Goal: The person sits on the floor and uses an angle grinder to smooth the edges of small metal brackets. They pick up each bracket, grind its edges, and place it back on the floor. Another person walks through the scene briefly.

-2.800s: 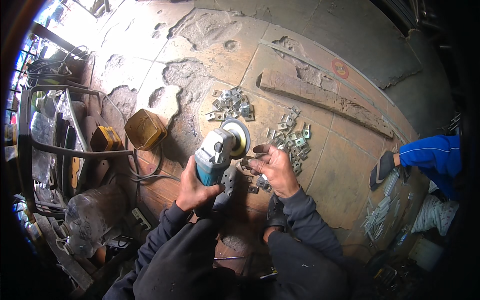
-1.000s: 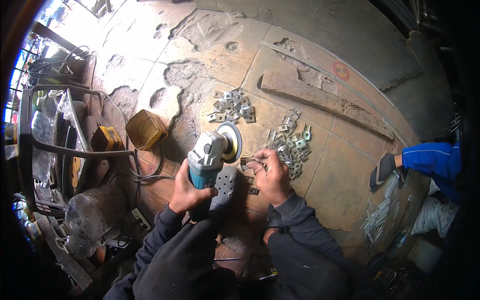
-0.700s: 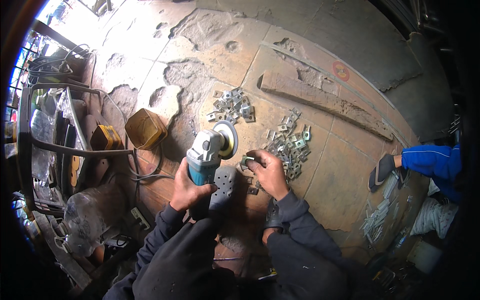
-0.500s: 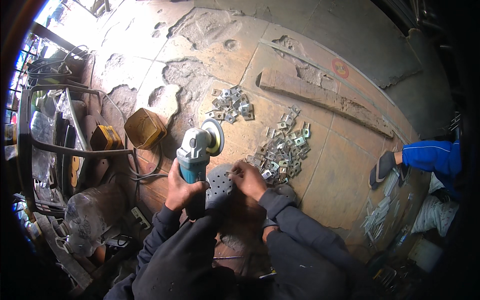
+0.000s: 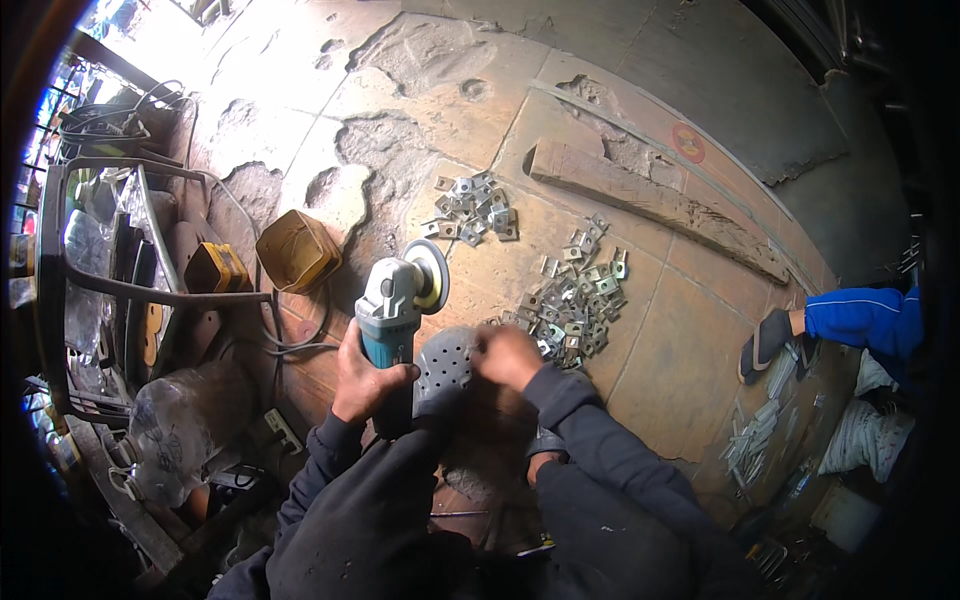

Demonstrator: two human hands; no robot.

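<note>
My left hand (image 5: 362,377) grips the handle of a teal and grey angle grinder (image 5: 390,305), whose disc (image 5: 430,275) points away from me just above the stone floor. My right hand (image 5: 505,355) is curled and blurred beside a grey perforated shoe (image 5: 443,362), right at the near edge of a pile of small metal brackets (image 5: 578,298). Whether it holds a bracket I cannot tell. A second, smaller pile of brackets (image 5: 470,205) lies beyond the disc.
A worn wooden plank (image 5: 650,205) lies at the back right. A yellow tin (image 5: 295,250) and a small yellow box (image 5: 215,265) sit left of the grinder, near a metal frame (image 5: 90,280) and plastic bottle (image 5: 180,420). Another person's blue-trousered leg (image 5: 865,315) and sandal (image 5: 765,345) are at right.
My right hand has pulled back from the bracket pile toward the shoe. The grinder has swung left and away from the pile, still in my left hand.
</note>
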